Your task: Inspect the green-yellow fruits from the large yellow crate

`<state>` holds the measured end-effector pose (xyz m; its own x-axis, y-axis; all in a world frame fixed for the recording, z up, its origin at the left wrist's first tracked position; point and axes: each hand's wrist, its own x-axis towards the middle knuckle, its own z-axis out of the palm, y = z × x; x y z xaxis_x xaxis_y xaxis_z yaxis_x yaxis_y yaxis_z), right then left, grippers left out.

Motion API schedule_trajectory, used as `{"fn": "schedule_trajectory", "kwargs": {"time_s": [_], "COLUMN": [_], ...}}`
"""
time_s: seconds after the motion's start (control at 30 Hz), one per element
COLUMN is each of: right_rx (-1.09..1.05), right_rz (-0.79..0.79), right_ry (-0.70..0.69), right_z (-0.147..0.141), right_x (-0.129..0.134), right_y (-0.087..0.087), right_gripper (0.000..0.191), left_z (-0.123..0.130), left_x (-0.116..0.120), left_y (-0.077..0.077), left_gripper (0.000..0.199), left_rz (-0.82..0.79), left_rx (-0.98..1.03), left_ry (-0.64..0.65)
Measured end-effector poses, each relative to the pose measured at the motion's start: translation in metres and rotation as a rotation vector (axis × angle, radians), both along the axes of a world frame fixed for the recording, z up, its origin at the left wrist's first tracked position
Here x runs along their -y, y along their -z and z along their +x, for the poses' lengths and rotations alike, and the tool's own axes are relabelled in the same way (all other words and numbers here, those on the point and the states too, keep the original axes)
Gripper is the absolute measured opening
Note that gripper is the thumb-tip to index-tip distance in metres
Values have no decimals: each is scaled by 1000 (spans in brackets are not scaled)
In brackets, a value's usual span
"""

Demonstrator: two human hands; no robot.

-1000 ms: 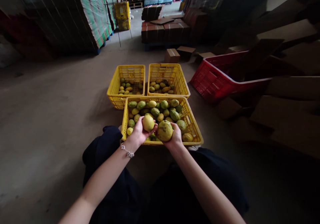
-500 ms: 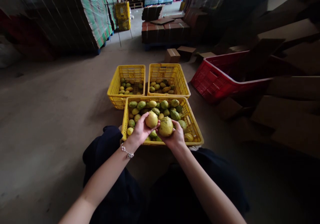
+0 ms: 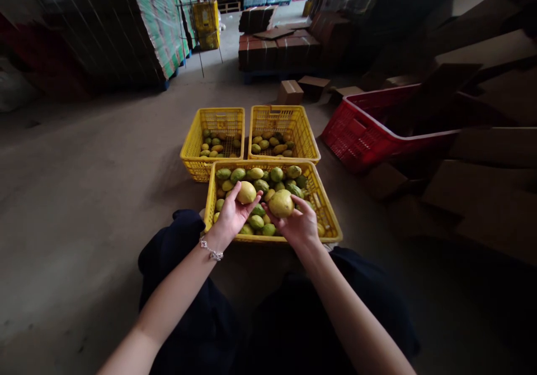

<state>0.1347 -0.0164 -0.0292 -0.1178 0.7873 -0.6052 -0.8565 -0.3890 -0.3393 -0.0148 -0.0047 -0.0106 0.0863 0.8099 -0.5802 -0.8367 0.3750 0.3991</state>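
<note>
My left hand (image 3: 230,216) is closed around a smooth yellow lemon-like fruit (image 3: 246,193), thumb on its left side. A larger yellow-green lemon-like fruit (image 3: 281,203) rests in the fingers of my right hand (image 3: 301,225). Both hands are held apart above the front yellow crate (image 3: 326,199). Inside that crate lie several green and yellow fruits (image 3: 257,222), some with ridged skin; my hands hide part of them. A bracelet (image 3: 211,250) circles my left wrist.
Two more yellow crates, one back left (image 3: 192,134) and one back right (image 3: 309,134), hold fewer fruits. A red crate (image 3: 356,132) stands to the right beside cardboard (image 3: 490,174). Farther off are a small carton (image 3: 290,92), stacked bundles (image 3: 277,51) and a wrapped pallet load (image 3: 159,23).
My hands have moved apart, the left one up and left, the right one slightly right. Both fruits have turned in the fingers, and more fruit shows between the hands.
</note>
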Motion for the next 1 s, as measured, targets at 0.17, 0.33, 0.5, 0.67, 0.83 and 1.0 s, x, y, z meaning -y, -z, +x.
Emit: {"fn": "schedule_trajectory", "kwargs": {"time_s": [0.17,0.33,0.5,0.67,0.83,1.0], "right_rx": [78,152,182,210,183,193], "right_rz": [1,-13,-17,-16,-56,-54], "right_ry": [-59,-148,-222,-273,-302,-345], "right_z": [-3,-4,-6,-8,-9,-11], "right_x": [1,2,2,3,3,4], "right_y": [-5,-7,-7,-9,-6,-1], "right_gripper": [26,37,45,51,49,52], "left_z": [-6,-6,-6,-4,2,5], "left_x": [2,1,1,3,6,8], "left_y": [-2,0,2,2,7,15], "left_gripper": [39,46,47,48,46,45], "left_rz": [-76,-141,-122,-86,-44,8], "left_rx": [-36,-32,-7,-66,-173,-305], "left_ry": [88,114,168,250,326,368]}}
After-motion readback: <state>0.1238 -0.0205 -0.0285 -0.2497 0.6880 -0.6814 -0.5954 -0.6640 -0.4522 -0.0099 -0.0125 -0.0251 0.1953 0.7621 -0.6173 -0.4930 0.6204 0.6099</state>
